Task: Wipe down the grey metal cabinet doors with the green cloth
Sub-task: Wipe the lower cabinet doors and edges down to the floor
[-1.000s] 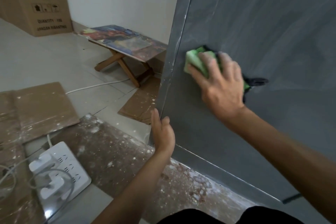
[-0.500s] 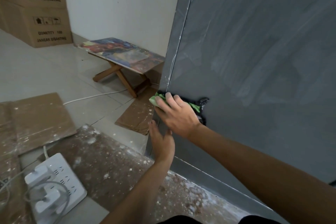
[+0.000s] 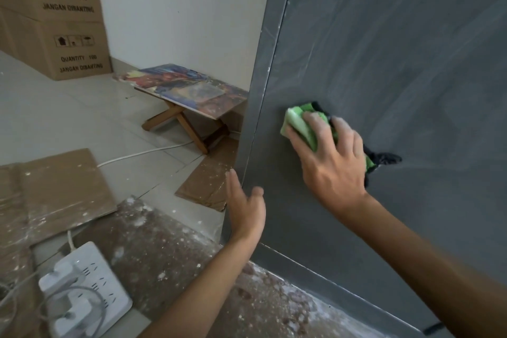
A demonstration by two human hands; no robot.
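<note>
I see the right hand (image 3: 329, 162) laid flat on the grey cabinet door (image 3: 397, 63), pressing the green cloth (image 3: 299, 123) against the metal; its fingers (image 3: 315, 123) are spread over the cloth and only slightly bent, with the thumb at the cloth's lower left end. The cloth sits on the door's front face, near the left edge, level with the middle of my view. It is folded into a thick wad; the exposed left end is pale, bright green with soft creases; a dark, almost black part (image 3: 384, 158) trails out from under the hand to the right and lies on the door.

The door is matt dark grey, marked with faint pale streaks and smears that run in arcs across the upper part; a few white specks dot the left edge.

The left hand (image 3: 247, 206) rests on the cabinet's corner lower down; its fingers are straight and together along the narrow side panel (image 3: 263, 63), the thumb touching the front face; it holds nothing.

On the floor (image 3: 55, 118) to the left lie flattened cardboard sheets (image 3: 55, 192) spattered with white, a white power strip (image 3: 85, 288) with plugs in it, and a white cable (image 3: 142, 153); further back stand a low folding table (image 3: 186, 90) with a colourful top and two stacked cardboard boxes (image 3: 55, 14) by the white wall (image 3: 178, 8).
</note>
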